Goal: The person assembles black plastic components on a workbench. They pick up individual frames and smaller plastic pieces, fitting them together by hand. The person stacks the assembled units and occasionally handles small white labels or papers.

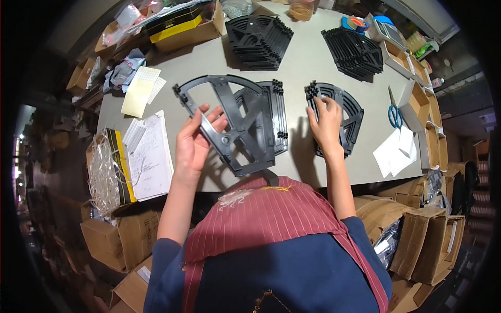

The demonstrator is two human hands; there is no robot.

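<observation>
My left hand grips a black plastic fan-shaped frame by its left side bar, the thumb on the bar and the fingers behind it. This frame is raised and tilted above the table, with open gaps between its ribs. Partly behind it stands a middle stack of like frames. To the right, my right hand reaches onto another stack of black frames. Its fingers are bent around the upper edge of the top frame, and the fingertips are partly hidden.
Two taller stacks of black frames stand at the back. Blue-handled scissors and white paper slips lie at right, beside small cardboard trays. Written sheets and a yellow-black box sit at left.
</observation>
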